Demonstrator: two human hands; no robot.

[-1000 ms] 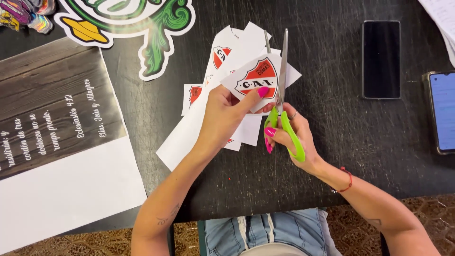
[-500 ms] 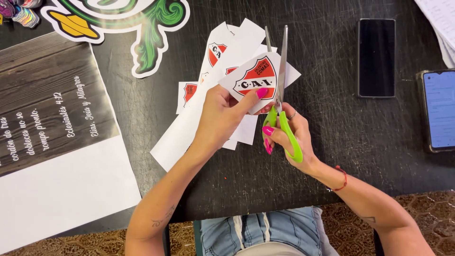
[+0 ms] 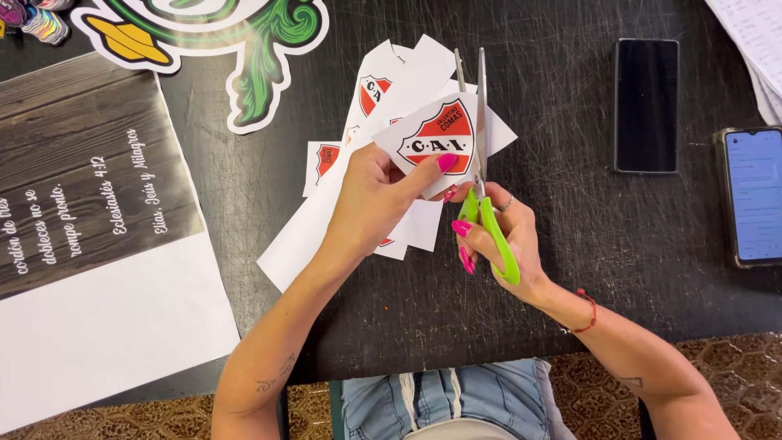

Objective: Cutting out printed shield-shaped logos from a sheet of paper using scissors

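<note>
My left hand (image 3: 376, 195) pinches a white paper piece printed with a red, white and black shield crest (image 3: 434, 138), holding it above the dark table (image 3: 342, 310). My right hand (image 3: 497, 236) grips green-handled scissors (image 3: 482, 163), blades pointing away from me and slightly apart along the crest's right edge. Under both hands lies a loose pile of white paper pieces (image 3: 391, 90) with smaller red crests.
A large print (image 3: 90, 244) with a dark wood-look top and white bottom lies at left. A green and yellow cut-out (image 3: 244, 49) sits at the top left. A dark phone (image 3: 646, 104) and a lit phone (image 3: 753, 195) rest at right, beside paper sheets (image 3: 753, 49).
The scissor blades have spread slightly along the crest's right edge. Both hands hold about the same spot.
</note>
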